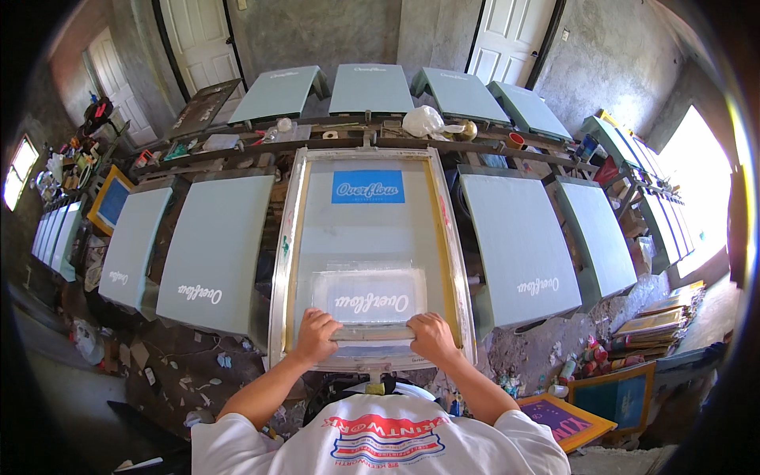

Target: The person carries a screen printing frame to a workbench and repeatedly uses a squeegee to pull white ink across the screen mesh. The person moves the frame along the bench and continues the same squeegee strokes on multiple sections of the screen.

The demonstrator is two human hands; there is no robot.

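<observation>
In front of me lies a screen printing frame (291, 237) with a pale mesh and yellowed tape along its sides. Near its far end is a blue stencil patch (368, 188) with script lettering. Closer to me, white script lettering (370, 303) shows inside a clear, shiny rectangle. My left hand (317, 336) is closed on the left end of a pale squeegee (374, 332) at the near part of the frame. The right end is in my right hand (433, 339), also closed. My fingers hide both ends of the squeegee, and its blade is not visible.
Pale green fabric panels on boards stand left (218, 245), right (518, 245) and along the back (370, 89), several with white lettering. A cluttered rail (332, 144) runs behind the frame, with a white plastic bag (423, 121). Spare framed screens (613, 400) lean at the lower right.
</observation>
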